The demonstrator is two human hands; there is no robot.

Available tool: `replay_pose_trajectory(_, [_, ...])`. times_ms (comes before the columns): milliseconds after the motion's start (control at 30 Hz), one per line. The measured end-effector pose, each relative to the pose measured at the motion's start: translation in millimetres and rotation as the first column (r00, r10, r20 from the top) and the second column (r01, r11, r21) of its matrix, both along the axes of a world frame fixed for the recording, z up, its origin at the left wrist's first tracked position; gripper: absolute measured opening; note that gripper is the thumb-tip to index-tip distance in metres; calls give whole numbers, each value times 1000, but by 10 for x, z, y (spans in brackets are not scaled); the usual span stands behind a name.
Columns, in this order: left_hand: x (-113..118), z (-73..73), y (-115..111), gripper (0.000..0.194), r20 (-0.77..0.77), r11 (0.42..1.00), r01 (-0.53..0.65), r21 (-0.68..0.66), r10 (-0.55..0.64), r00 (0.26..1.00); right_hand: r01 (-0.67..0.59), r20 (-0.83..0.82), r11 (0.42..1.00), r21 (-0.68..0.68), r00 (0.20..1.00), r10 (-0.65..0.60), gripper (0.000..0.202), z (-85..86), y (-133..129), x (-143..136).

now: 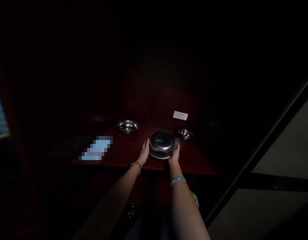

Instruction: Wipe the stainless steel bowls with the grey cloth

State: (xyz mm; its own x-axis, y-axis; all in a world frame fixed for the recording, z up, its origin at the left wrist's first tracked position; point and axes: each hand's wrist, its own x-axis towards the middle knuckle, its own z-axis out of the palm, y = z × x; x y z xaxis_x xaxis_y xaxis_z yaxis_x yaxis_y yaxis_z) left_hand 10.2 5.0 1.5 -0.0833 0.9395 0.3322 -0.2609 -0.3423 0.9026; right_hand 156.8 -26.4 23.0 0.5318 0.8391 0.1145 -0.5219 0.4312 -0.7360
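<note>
A shiny metal bowl (162, 144) is upside down, its rounded base facing up, near the front of the dark red tabletop (123, 151). My left hand (144, 152) grips its left side, with a beaded bracelet at the wrist. On the opposite side my right hand (176, 155) holds the bowl with a dark grey cloth (178, 143) between thumb and metal. A light blue band circles the right wrist. Whether the bowl's rim touches the tabletop, I cannot tell.
A wide metal dish (127, 127) stands at the back left, a smaller metal bowl (185, 134) at the back right. A blurred-out pale blue rectangle (96, 148) lies at the left front. The back wall has a white socket plate (180, 115). Surroundings are very dark.
</note>
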Motion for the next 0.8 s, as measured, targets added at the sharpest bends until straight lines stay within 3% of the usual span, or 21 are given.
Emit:
replay_pose_trajectory(133, [-1,1,0,50,2,1000,3,-6,-3,1000,-47,-51,995,-90,998,42,47,11,-15,0])
replay_pose_trajectory(800, [-1,-6,9,50,-1,1000,-1,16,1,1000,-58,-81,995,-81,995,52,44,20,-15,1])
